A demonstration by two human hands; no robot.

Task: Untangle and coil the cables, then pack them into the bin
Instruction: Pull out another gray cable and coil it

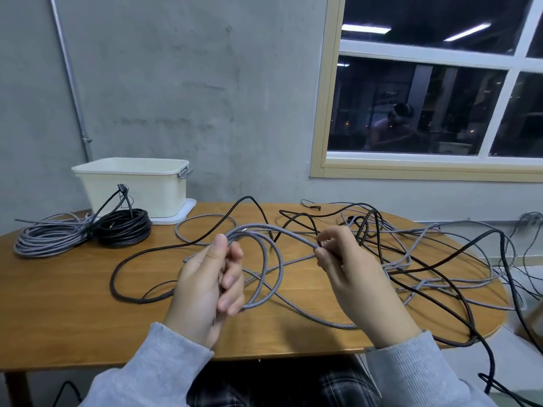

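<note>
— Where was the grey braided cable (pixel 266 254)?
— Looped between both hands above the wooden table (pixel 73 289). The left hand (pixel 205 286) gripped its gathered loops, thumb on top, fingers curled. The right hand (pixel 343 259) pinched one strand at the fingertips.
— And the rest?
— Beyond the right hand lay a tangle of black and grey cables (pixel 426 259). Far past the left hand sat a grey coil (pixel 50 237) touching a black coil (pixel 125 227), with the white bin (pixel 141 186) just behind them.
</note>
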